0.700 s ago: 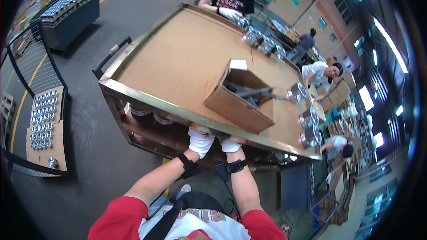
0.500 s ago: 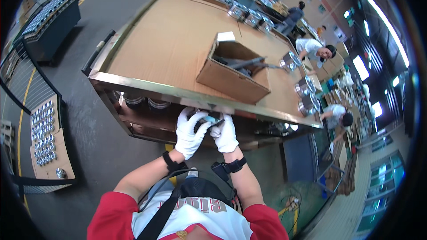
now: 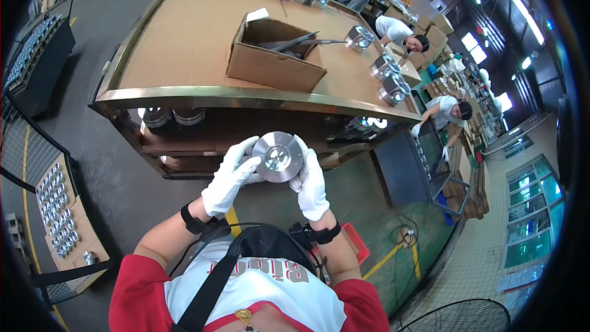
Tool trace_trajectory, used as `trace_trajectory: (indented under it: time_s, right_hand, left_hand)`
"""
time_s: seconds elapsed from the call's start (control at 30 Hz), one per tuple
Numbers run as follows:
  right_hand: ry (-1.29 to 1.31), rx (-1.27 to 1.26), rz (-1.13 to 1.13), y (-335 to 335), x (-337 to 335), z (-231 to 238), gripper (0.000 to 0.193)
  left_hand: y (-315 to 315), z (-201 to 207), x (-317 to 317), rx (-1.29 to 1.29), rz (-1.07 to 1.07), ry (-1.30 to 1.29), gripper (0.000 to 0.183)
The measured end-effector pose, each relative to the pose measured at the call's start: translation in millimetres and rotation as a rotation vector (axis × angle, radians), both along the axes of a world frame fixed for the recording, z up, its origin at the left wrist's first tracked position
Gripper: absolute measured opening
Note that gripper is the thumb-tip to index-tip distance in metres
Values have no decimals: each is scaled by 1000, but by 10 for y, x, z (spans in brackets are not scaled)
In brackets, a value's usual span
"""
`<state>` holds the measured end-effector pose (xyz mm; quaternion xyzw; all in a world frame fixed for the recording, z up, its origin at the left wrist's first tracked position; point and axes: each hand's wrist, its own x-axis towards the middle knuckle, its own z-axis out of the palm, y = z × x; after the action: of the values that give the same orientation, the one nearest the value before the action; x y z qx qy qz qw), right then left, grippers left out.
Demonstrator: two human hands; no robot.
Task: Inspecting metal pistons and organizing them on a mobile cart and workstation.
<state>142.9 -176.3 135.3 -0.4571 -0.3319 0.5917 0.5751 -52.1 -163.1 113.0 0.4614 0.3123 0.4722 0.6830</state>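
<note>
A shiny round metal piston [image 3: 269, 166] is held up in front of the bench, its flat face with a recessed centre turned toward me. My left hand [image 3: 225, 183], in a white glove, grips its left edge. The gloved right hand [image 3: 313, 187] closes on the opposite edge, thumb near the rim. Just beyond is the metal-edged workbench [image 3: 178, 37]. On it stands an open cardboard box [image 3: 270, 72] with dark, bar-like tools [image 3: 292, 44] inside.
More pistons [image 3: 393, 88] stand along the bench's right and far edges; dark-sided ones [image 3: 158, 120] sit on the shelf below. At left a cardboard-lined cart [image 3: 80, 233] carries rows of metal parts. Co-workers [image 3: 396, 31] work at the right. A red bin [image 3: 353, 243] lies by my right arm.
Both hands have drawn back from the bench's front edge and lifted, and the piston now shows face-on between them. The whole view has shifted, with the bench higher and further left.
</note>
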Motion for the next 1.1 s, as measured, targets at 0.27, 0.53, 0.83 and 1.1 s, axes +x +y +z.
trace_trajectory:
  time_s: [0.27,0.53,0.83,1.1]
  right_hand:
    - [-1614,1064,26,-772,366,886,47]
    - [-1596,982,-372,-1449,1398,998,36]
    - [-1892,1215,-247,-1343,1460,1124,38]
    - [-1296,893,-320,-945,1501,732,30]
  left_hand:
    - [-42,5,913,-321,-311,-841,47]
    - [-130,94,1534,-630,-772,-1023,73]
    - [-289,320,1569,-829,-816,-890,68]
    - [-342,304,1529,-779,-1236,-728,94]
